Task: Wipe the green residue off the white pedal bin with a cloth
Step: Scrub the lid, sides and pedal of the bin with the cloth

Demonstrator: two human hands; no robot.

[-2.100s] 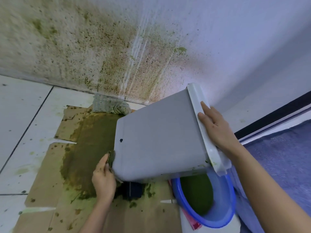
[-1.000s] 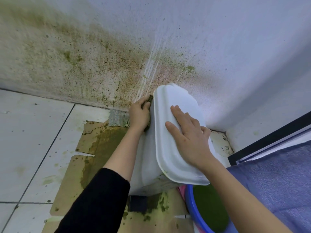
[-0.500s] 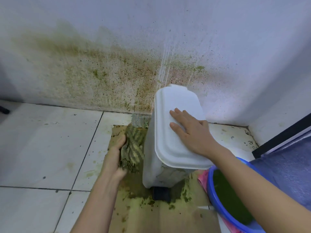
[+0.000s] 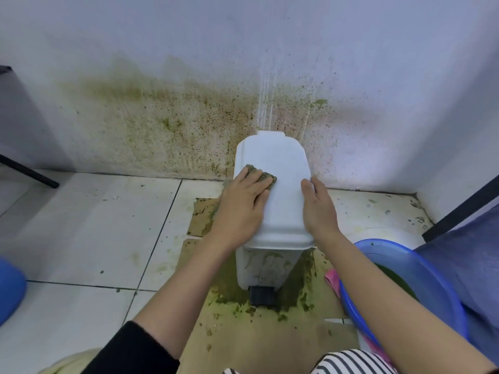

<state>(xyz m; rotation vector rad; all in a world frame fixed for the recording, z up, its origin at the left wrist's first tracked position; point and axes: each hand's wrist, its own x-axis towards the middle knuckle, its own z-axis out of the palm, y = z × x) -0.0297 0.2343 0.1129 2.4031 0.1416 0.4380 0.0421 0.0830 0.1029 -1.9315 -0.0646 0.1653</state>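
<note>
White pedal bin (image 4: pixel 280 211), green-stained cloth (image 4: pixel 263 175), blue basin (image 4: pixel 432 276), green-speckled wall (image 4: pixel 189 122), striped fabric (image 4: pixel 351 363)

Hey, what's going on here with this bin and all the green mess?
A person is wiping a white pedal bin standing by the stained wall. The left hand presses a dirty cloth flat on the lid; the right hand steadies the lid's edge. Green smears show on the bin's front above the pedal.
</note>
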